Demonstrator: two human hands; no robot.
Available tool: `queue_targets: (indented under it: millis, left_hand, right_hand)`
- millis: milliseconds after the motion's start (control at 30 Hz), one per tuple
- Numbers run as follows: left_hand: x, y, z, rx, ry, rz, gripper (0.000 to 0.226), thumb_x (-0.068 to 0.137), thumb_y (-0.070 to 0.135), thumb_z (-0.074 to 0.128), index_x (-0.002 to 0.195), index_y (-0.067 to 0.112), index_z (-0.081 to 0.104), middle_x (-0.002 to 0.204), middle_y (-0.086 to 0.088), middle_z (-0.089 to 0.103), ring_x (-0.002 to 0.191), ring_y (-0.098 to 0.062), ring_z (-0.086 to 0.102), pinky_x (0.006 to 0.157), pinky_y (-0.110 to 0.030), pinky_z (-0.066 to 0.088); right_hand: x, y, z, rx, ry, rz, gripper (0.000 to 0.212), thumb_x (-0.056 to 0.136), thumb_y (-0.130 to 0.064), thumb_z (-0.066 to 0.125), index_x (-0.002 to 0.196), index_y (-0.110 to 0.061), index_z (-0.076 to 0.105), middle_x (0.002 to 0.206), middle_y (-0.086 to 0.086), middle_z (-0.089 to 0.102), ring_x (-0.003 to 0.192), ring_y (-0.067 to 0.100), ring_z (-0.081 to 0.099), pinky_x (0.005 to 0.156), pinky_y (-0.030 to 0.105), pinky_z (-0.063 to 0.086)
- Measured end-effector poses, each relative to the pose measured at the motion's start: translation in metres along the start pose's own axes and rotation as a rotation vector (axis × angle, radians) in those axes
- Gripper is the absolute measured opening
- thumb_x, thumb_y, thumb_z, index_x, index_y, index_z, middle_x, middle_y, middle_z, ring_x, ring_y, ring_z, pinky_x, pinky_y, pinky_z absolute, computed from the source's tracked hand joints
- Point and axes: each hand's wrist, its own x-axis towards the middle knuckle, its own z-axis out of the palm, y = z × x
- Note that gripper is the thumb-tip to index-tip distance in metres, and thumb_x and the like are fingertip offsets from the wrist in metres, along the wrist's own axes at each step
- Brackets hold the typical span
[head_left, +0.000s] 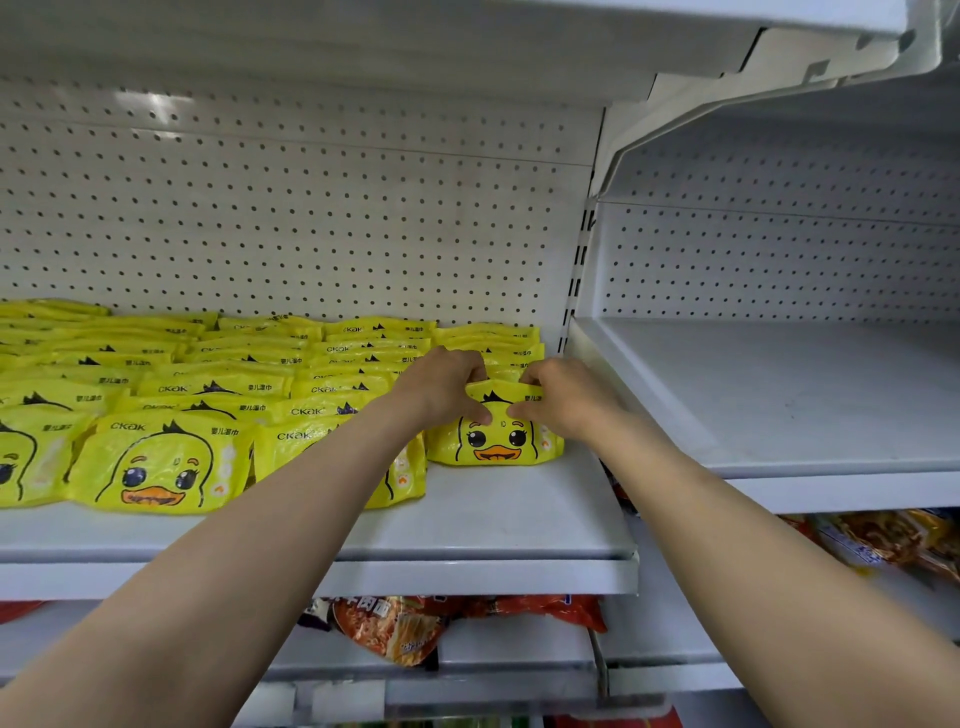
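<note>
A yellow wet-wipe pack with a duck face (494, 440) stands upright at the front of the rightmost row on a white shelf (498, 525). My left hand (445, 385) grips its top left corner, fingers curled over the top edge and thumb on the front. My right hand (563, 396) grips the top right corner the same way. Both forearms reach up from below. Several more rows of the same yellow duck packs (156, 462) fill the shelf to the left, leaning back one behind another.
A white pegboard back wall (311, 223) rises behind the packs. To the right a second white shelf (779, 395) shows nothing on it. Another shelf overhangs above. Below, orange and red snack bags (400, 623) lie on lower shelves.
</note>
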Motion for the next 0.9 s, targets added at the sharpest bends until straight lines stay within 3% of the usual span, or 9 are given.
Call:
queue_targets:
  millis: [167, 333, 533, 900]
  left_hand:
    - [-0.005, 0.004, -0.001, 0.110, 0.065, -0.001, 0.054, 0.068, 0.042, 0.083, 0.112, 0.021, 0.058, 0.105, 0.001, 0.062, 0.109, -0.023, 0.050, 0.083, -0.034, 0.040]
    - [-0.013, 0.009, 0.002, 0.181, 0.117, -0.013, 0.055, 0.070, 0.043, 0.080, 0.114, 0.020, 0.057, 0.114, -0.002, 0.062, 0.113, -0.026, 0.046, 0.084, -0.035, 0.039]
    - [-0.031, 0.017, -0.005, 0.188, 0.174, -0.053, 0.054, 0.075, 0.038, 0.078, 0.122, 0.021, 0.056, 0.118, -0.006, 0.058, 0.116, -0.027, 0.047, 0.088, -0.037, 0.042]
    - [-0.117, -0.009, -0.070, 0.183, 0.336, -0.217, 0.053, 0.085, 0.041, 0.068, 0.131, 0.019, 0.052, 0.127, -0.013, 0.053, 0.123, -0.031, 0.046, 0.095, -0.044, 0.045]
  right_hand:
    - [-0.004, -0.004, 0.003, -0.100, 0.041, -0.022, 0.050, 0.083, -0.047, 0.069, 0.125, -0.021, 0.060, 0.124, 0.006, 0.063, 0.112, 0.028, 0.060, 0.075, 0.031, 0.043]
    - [-0.009, -0.008, 0.005, -0.160, 0.058, -0.052, 0.045, 0.087, -0.046, 0.065, 0.122, -0.017, 0.059, 0.120, 0.007, 0.063, 0.110, 0.030, 0.059, 0.076, 0.034, 0.046]
    - [-0.016, -0.014, -0.008, -0.181, 0.078, -0.118, 0.044, 0.089, -0.045, 0.062, 0.123, -0.017, 0.057, 0.124, 0.007, 0.060, 0.119, 0.028, 0.050, 0.089, 0.039, 0.049]
    - [-0.032, -0.069, -0.050, -0.099, 0.143, -0.281, 0.051, 0.091, -0.052, 0.056, 0.135, -0.028, 0.048, 0.137, 0.004, 0.053, 0.130, 0.025, 0.043, 0.098, 0.039, 0.044]
